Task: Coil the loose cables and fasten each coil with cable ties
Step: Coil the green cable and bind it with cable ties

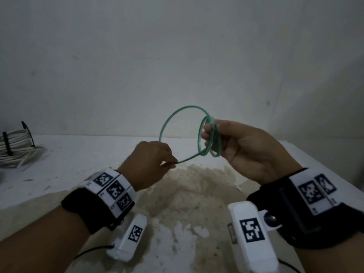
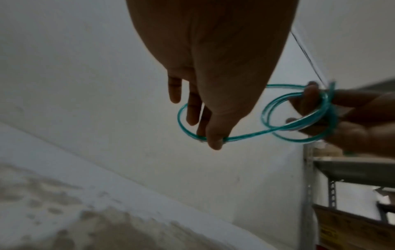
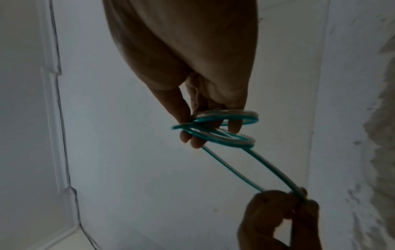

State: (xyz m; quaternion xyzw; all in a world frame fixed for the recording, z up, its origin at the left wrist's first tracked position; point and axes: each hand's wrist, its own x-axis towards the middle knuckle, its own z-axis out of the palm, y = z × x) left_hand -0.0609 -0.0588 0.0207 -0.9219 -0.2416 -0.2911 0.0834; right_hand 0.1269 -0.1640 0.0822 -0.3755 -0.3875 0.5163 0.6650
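Beside white table, bundled, seemingly tied white cable.

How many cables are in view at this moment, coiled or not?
2. A green cable, partly coiled, is held above the table between the left hand and right hand. A white cable bundle with black ties lies at the table's far left, cut off by the frame edge.

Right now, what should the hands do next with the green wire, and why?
Probably the left hand carries its big loose loop over to the right hand, because the green wire already sits in small coils on those fingers and no tie is on it yet.
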